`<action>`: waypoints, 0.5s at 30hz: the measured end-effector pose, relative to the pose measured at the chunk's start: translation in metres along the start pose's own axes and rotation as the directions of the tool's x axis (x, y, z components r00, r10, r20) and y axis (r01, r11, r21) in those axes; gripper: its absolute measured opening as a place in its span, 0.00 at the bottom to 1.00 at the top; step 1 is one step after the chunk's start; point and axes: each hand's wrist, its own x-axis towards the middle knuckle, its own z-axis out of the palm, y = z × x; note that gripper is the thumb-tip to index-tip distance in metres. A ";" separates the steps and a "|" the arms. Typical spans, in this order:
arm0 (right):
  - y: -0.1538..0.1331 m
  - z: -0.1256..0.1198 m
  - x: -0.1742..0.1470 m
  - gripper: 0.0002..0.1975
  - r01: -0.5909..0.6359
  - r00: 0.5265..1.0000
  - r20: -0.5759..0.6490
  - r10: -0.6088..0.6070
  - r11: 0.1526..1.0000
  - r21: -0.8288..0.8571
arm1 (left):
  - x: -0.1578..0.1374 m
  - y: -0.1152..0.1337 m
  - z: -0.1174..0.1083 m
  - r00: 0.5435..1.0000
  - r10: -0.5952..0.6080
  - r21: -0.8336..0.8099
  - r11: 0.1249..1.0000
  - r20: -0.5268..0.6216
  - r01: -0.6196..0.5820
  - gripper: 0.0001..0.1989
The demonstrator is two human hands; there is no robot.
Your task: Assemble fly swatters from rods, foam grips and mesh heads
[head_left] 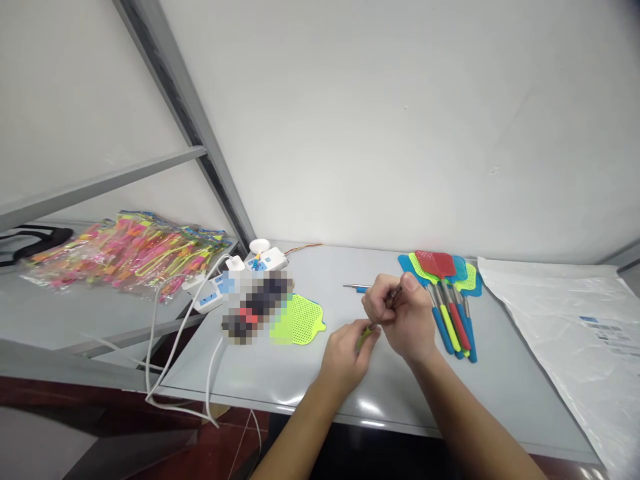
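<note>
My left hand point(345, 353) is closed on a lime-green fly swatter handle point(367, 331), most of it hidden by the fingers. My right hand point(406, 319) is a fist just above and to the right, around something metallic, perhaps the handle's rod; its ends are hidden. Behind the right hand lies another handle with a blue grip point(361, 289) and a thin metal rod. A loose lime-green perforated swatter head point(306, 321) rests left of my hands. On the right, several assembled fly swatters point(451, 313) with red, blue and lime-green heads lie in a pile.
A white plastic mailing bag point(545, 333) covers the table's right side. At left are white power strips point(210, 297) with trailing cables point(175, 347) and a pixelated dark object point(263, 303). Farther left, bagged colourful items point(145, 250) lie on a shelf near a grey metal post point(220, 160).
</note>
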 end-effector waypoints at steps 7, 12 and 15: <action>0.021 -0.007 -0.003 0.24 -0.053 0.999 0.014 0.052 0.998 0.028 | -0.001 -0.003 0.001 0.999 -0.028 0.028 0.999 0.026 0.027 0.08; 0.031 -0.010 -0.009 0.15 -0.071 0.997 0.005 0.071 0.993 0.089 | -0.002 -0.006 0.003 0.999 -0.015 0.036 0.999 0.039 0.014 0.08; 0.034 -0.010 -0.010 0.17 -0.049 0.998 -0.032 0.053 0.993 0.110 | -0.002 -0.005 0.003 0.997 -0.012 0.010 1.000 0.072 0.011 0.08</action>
